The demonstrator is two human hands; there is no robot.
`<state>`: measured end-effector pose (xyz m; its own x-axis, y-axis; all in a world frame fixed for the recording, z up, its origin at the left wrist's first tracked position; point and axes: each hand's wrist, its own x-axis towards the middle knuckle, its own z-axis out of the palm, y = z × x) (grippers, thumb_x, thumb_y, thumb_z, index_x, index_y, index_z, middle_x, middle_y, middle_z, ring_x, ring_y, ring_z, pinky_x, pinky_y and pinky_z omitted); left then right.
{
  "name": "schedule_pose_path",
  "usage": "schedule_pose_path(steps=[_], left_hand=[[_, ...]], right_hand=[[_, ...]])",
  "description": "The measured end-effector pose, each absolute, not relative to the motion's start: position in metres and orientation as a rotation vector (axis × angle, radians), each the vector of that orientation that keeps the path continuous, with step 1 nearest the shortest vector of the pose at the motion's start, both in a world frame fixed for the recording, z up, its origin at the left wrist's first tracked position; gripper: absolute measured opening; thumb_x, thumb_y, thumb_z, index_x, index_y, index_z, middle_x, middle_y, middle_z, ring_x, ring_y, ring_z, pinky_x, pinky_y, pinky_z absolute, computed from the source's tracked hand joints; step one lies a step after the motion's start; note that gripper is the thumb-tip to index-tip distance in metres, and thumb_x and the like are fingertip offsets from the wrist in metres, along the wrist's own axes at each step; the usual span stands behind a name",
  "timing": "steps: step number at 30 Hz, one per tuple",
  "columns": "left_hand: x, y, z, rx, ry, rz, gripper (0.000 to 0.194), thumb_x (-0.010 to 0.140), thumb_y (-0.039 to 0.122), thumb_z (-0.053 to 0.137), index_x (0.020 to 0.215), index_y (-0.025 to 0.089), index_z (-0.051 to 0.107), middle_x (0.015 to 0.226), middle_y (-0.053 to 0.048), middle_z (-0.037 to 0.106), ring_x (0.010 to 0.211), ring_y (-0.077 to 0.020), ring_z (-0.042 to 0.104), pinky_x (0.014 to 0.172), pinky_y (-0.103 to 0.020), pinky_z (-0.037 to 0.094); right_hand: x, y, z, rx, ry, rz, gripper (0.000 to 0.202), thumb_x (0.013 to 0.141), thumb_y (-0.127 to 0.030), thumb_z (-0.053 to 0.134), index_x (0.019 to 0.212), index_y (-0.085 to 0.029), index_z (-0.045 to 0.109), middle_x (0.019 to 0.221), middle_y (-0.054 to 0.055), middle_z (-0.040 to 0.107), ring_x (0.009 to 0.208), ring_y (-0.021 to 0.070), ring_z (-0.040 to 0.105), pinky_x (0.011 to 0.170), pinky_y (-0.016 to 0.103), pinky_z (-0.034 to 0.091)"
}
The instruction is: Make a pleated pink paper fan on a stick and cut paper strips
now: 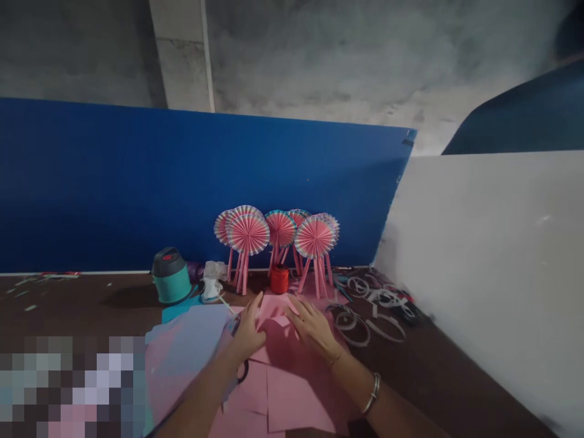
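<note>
Sheets of pink paper [298,401] are lying beneath the left hand [249,333] and right hand [314,328]; both are standing wide, fingers pointing forward.

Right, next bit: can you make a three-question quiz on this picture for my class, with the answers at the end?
1. Multiple choice: what colour is the panel behind the pleated pink discs?
A) yellow
B) blue
C) green

2. True or false: seen from the camera, the red container stands to the right of the dark-topped teal container.

3. Fill in the blank: the left hand and the right hand are both over ____ sheets.

Key:
1. B
2. True
3. pink
</note>
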<state>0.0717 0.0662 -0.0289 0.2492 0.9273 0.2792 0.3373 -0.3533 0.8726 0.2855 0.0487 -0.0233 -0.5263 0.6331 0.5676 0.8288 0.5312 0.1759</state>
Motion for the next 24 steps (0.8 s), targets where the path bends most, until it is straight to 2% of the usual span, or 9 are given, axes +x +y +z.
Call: schedule_pose_path(steps=[2,4,7,11,13,15,17,21,24], left_hand=[[0.068,0.068,-0.025,1.764,1.081,1.086,0.070,0.064,0.006,0.047,0.133,0.019,0.042,0.131,-0.011,0.054,0.125,-0.0210,0.047,0.106,-0.039,0.035],[0.065,0.070,-0.023,1.677,1.052,1.012,0.056,0.074,0.014,0.042,0.130,0.014,0.045,0.119,-0.013,0.060,0.105,-0.0195,0.061,0.095,-0.038,0.046],[0.061,0.073,-0.026,1.658,1.063,0.898,0.043,0.082,0.022,0.038,0.121,0.011,0.054,0.108,-0.014,0.065,0.088,-0.0189,0.067,0.084,-0.038,0.052],[0.052,0.071,-0.026,1.754,1.015,0.747,0.036,0.070,0.014,0.050,0.101,0.017,0.069,0.106,-0.009,0.071,0.100,-0.0203,0.065,0.093,-0.036,0.048],[0.046,0.069,-0.022,1.801,0.978,0.647,0.040,0.063,0.009,0.054,0.096,0.020,0.072,0.120,-0.008,0.067,0.107,-0.0219,0.063,0.097,-0.037,0.045],[0.041,0.068,-0.016,1.833,0.952,0.564,0.045,0.056,0.005,0.056,0.094,0.022,0.074,0.132,-0.008,0.059,0.117,-0.0248,0.058,0.101,-0.040,0.042],[0.037,0.065,-0.011,1.894,0.933,0.482,0.052,0.054,0.002,0.058,0.097,0.025,0.074,0.139,-0.007,0.053,0.128,-0.0265,0.048,0.107,-0.043,0.034],[0.032,0.056,-0.006,2.144,0.914,0.292,0.060,0.066,0.005,0.056,0.120,0.031,0.063,0.149,-0.004,0.037,0.139,-0.0243,0.032,0.114,-0.048,0.016],[0.030,0.047,-0.007,2.244,0.900,0.306,0.053,0.080,0.013,0.050,0.128,0.033,0.055,0.149,-0.002,0.036,0.139,-0.0219,0.030,0.116,-0.047,0.008]], right_hand=[[0.291,0.049,-0.030,-1.191,-2.323,-0.620,0.048,0.086,-0.007,0.043,0.130,-0.022,0.054,0.135,0.013,0.054,0.119,0.0235,0.051,0.087,0.037,0.048],[0.293,0.050,-0.031,-1.171,-2.326,-0.609,0.046,0.085,-0.005,0.042,0.125,-0.022,0.058,0.132,0.013,0.057,0.118,0.0231,0.052,0.088,0.038,0.047],[0.292,0.045,-0.024,-1.094,-2.383,-0.509,0.039,0.083,-0.004,0.045,0.112,-0.019,0.065,0.121,0.012,0.065,0.112,0.0233,0.055,0.090,0.038,0.044],[0.294,0.021,-0.014,-1.122,-2.482,-0.306,0.027,0.078,-0.004,0.051,0.093,-0.018,0.069,0.093,0.008,0.071,0.085,0.0204,0.061,0.081,0.035,0.041],[0.298,0.004,-0.015,-1.097,-2.547,-0.308,0.030,0.080,-0.003,0.051,0.099,-0.019,0.067,0.085,0.004,0.071,0.078,0.0179,0.061,0.075,0.032,0.039],[0.300,-0.013,-0.019,-1.065,-2.609,-0.377,0.037,0.082,-0.003,0.052,0.115,-0.017,0.059,0.086,0.004,0.070,0.076,0.0167,0.062,0.071,0.030,0.038],[0.302,-0.028,-0.023,-1.047,-2.654,-0.427,0.035,0.083,-0.007,0.056,0.116,-0.018,0.056,0.085,0.003,0.069,0.074,0.0160,0.062,0.066,0.029,0.037],[0.298,-0.042,-0.022,-1.072,-2.729,-0.484,0.030,0.080,-0.017,0.064,0.110,-0.020,0.057,0.084,0.004,0.066,0.071,0.0182,0.061,0.060,0.030,0.037],[0.291,-0.043,-0.020,-1.090,-2.728,-0.475,0.029,0.081,-0.020,0.063,0.110,-0.021,0.057,0.089,0.005,0.065,0.073,0.0188,0.060,0.063,0.029,0.039]])
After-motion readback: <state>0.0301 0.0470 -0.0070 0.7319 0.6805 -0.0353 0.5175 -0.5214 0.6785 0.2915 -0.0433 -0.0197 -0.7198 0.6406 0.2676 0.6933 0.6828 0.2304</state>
